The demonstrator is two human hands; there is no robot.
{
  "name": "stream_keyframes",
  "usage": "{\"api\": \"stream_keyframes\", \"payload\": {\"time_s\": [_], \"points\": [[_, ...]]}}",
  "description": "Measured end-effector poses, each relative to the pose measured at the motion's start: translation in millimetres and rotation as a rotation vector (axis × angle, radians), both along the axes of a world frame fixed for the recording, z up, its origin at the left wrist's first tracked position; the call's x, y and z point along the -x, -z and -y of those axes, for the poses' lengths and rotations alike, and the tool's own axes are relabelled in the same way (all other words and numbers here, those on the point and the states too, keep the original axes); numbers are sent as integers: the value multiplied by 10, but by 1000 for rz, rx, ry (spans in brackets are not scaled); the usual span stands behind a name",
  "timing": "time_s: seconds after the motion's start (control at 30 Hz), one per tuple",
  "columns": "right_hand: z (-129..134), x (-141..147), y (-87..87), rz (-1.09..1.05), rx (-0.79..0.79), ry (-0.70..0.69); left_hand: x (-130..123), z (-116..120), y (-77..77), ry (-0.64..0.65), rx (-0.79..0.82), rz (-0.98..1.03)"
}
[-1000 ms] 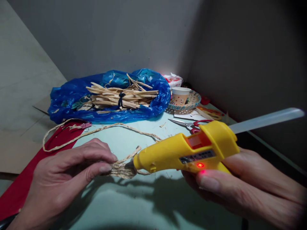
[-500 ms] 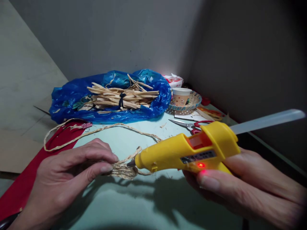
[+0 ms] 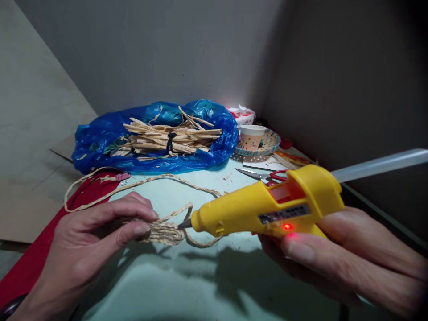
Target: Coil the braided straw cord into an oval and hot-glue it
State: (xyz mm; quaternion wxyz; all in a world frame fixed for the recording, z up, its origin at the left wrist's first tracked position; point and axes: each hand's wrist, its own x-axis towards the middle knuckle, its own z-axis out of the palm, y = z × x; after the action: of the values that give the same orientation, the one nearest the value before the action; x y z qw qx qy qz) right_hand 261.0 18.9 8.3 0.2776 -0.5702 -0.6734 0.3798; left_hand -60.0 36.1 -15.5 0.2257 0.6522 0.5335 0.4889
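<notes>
My left hand [image 3: 96, 240] pinches a small flat coil of braided straw cord [image 3: 167, 233] between thumb and fingers. A yellow glue gun [image 3: 240, 209] is gripped in my right hand [image 3: 327, 249], its red light lit and a clear glue stick [image 3: 384, 165] poking out of its back. The gun's dark nozzle is at the right end of the coil, by a loop of loose cord. From there a long length of cord [image 3: 167, 176] runs behind my left hand and bends round at the left.
Behind lies a blue plastic bag [image 3: 96, 138] with a tied bundle of dry straw [image 3: 197, 136]. A paper cup [image 3: 251, 137] stands in a woven basket [image 3: 272, 145] at the back right. Red-handled scissors [image 3: 254, 173] lie nearer. Red cloth [image 3: 43, 249] covers the left side.
The glue gun and my right hand have moved slightly right. My left hand and the coil have shifted a little left and up. The loop by the nozzle looks wider.
</notes>
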Motion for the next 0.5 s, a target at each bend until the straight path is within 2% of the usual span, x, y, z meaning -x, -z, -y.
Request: {"api": "stream_keyframes", "payload": {"time_s": [0.07,0.13,0.23,0.37,0.5], "points": [[-10,-17,13,-26,69,-70,31,-27,25,59,-7,-3],[-18,-18,9,5,124,-48,65,-51,55,125,1,16],[-27,14,-23,70,133,17,99,-62,85,112,55,110],[-39,36,-37,-29,93,-54,135,-59,106,106,101,105],[-38,22,-29,-30,121,-26,173,-64,128,103,122,105]]}}
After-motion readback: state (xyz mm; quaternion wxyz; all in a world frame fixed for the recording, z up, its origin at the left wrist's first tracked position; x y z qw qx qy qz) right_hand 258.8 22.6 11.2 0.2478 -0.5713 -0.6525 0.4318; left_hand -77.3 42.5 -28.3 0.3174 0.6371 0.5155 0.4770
